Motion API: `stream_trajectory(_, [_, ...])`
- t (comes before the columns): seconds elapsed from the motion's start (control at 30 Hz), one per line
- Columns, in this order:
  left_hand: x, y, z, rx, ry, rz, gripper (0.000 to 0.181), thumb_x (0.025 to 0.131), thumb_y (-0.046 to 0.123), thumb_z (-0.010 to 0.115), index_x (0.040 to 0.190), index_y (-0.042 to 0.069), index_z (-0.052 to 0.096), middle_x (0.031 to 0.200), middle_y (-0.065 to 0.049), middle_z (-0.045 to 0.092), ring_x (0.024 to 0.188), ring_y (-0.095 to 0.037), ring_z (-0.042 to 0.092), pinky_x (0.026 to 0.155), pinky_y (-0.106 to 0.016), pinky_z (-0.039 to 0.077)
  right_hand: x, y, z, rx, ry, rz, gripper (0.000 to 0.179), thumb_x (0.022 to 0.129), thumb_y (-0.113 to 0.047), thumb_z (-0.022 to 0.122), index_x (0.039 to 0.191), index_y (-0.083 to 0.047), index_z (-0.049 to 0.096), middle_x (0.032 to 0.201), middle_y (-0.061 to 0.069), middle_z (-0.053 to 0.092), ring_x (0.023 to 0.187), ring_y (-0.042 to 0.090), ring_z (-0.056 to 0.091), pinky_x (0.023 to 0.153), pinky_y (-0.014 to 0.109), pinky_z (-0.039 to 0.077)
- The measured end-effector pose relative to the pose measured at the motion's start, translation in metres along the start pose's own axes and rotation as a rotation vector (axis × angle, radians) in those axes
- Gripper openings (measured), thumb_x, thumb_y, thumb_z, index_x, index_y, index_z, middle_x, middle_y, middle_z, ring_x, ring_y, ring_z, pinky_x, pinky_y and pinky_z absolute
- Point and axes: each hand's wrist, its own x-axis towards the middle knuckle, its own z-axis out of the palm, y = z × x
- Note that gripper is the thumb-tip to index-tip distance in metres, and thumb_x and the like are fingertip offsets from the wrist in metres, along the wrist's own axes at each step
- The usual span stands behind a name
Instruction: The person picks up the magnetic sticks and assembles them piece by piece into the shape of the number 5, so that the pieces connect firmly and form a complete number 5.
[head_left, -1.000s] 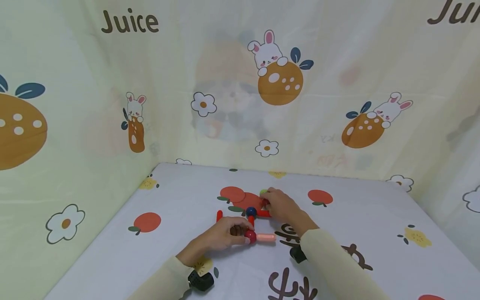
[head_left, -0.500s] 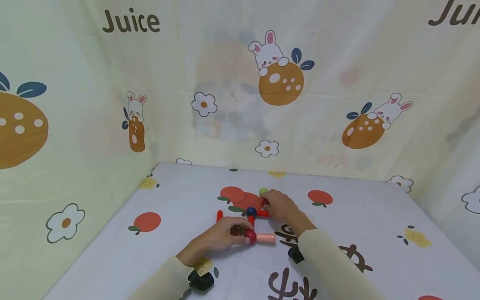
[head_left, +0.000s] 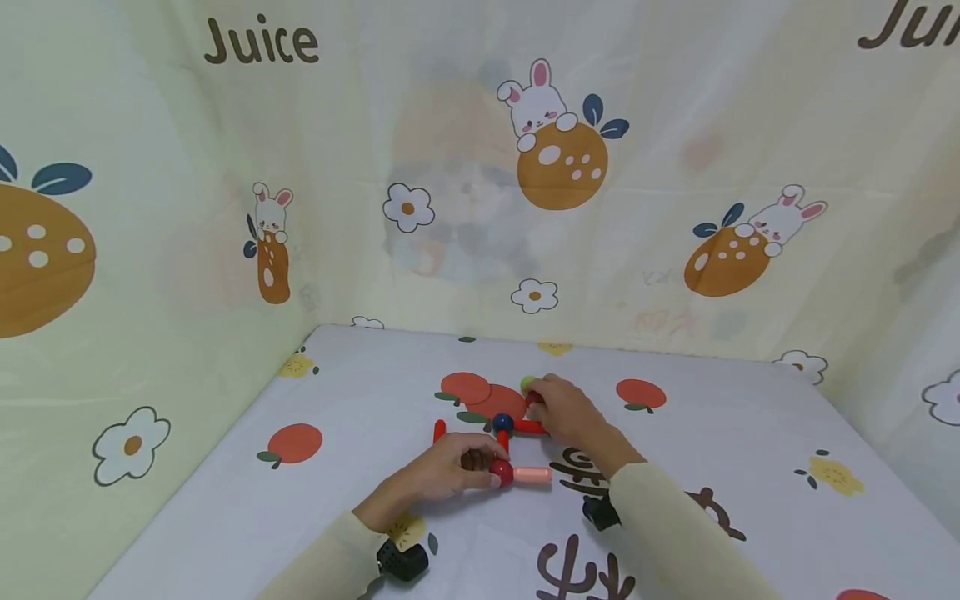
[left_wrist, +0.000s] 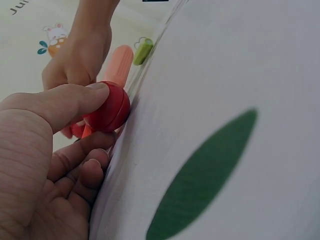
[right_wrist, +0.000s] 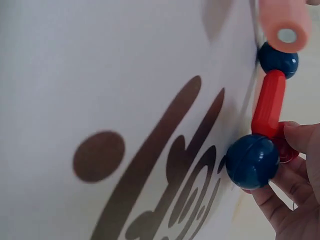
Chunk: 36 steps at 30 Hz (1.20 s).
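My left hand [head_left: 457, 465] holds a glossy red ball [left_wrist: 110, 107] between thumb and fingers, low over the table. A pink magnetic rod [head_left: 532, 476] points right from that ball. A red rod [head_left: 502, 442] runs from it toward a dark blue ball [head_left: 503, 424] farther back. Another red rod [right_wrist: 270, 102] joins two blue balls; the nearer blue ball [right_wrist: 252, 162] is by my right fingertips. My right hand [head_left: 572, 414] pinches a second red ball [right_wrist: 286, 149], partly hidden behind the nearer blue ball.
A green rod [left_wrist: 143, 51] lies beyond the right hand, mostly covered in the head view. One red rod [head_left: 439, 430] stands out behind the left hand. The white tablecloth [head_left: 360, 367] has printed fruit and lettering, and a patterned curtain [head_left: 450, 250] rises behind the table.
My right hand shifts slightly to the right over the last half second, so a little more of the red rod beside it shows. My left hand stays in place.
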Motion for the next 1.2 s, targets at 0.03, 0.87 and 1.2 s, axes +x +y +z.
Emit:
stream_trajectory(0.03, [0.0,0.0,0.0,0.0,0.0,-0.001,0.028,0.09,0.018,0.078,0.116,0.026,0.073,0.093,0.007,0.063,0.084,-0.009,0.055,0.072,-0.021,0.046,-0.001,0.0,-0.001,0.005,0.012,-0.005,0.034,0.094,-0.013,0.073,0.127,-0.009,0.067,0.106,0.006,0.063,0.095,0.022,0.057,0.084,0.037,0.057])
stream_trajectory(0.87, [-0.002,0.0,0.0,-0.019,0.002,-0.003,0.027,0.09,0.017,0.077,0.116,0.023,0.073,0.094,0.003,0.064,0.084,-0.01,0.055,0.072,-0.022,0.046,-0.044,-0.007,-0.026,0.041,0.094,-0.118,0.038,0.093,-0.007,0.072,0.131,-0.009,0.065,0.114,0.009,0.064,0.103,0.023,0.06,0.086,0.039,0.059])
stream_trajectory(1.2, [-0.001,-0.001,0.0,-0.021,-0.003,-0.009,0.028,0.091,0.016,0.077,0.118,0.023,0.073,0.096,0.005,0.064,0.084,-0.01,0.054,0.072,-0.021,0.045,-0.067,-0.003,-0.027,0.143,-0.006,-0.061,0.036,0.092,-0.005,0.073,0.127,-0.01,0.067,0.115,0.004,0.065,0.101,0.018,0.06,0.084,0.033,0.058])
